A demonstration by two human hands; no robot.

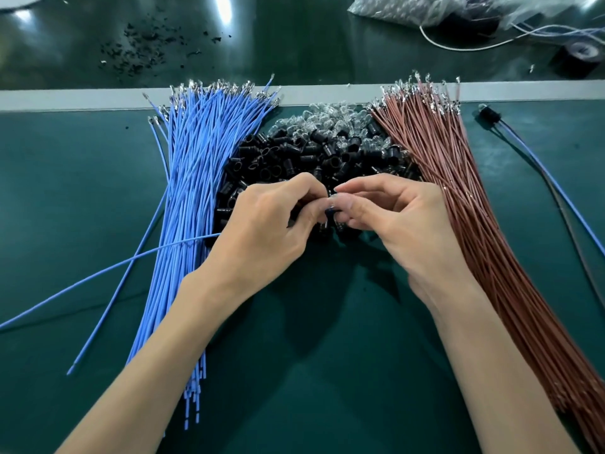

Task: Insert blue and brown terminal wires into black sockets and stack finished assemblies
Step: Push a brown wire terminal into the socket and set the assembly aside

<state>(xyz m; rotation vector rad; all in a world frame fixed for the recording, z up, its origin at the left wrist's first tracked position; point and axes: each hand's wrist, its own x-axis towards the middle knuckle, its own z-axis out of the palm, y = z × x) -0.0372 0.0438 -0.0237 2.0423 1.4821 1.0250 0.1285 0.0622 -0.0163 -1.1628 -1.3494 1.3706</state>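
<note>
Black debris (144, 50); plastic bag (409, 8); tape roll (579, 59)

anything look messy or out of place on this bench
Two things. Black crumbs lie scattered on the far side of the grey strip, upper left. And a few stray blue wires splay leftward out of the blue bundle instead of lying with it.

No writing, label or number is readable — nothing legible anywhere.

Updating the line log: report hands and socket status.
Left hand pinching blue wire, right hand pinching socket. Wire tip at socket, seating hidden by fingers. Nothing in the way.
</note>
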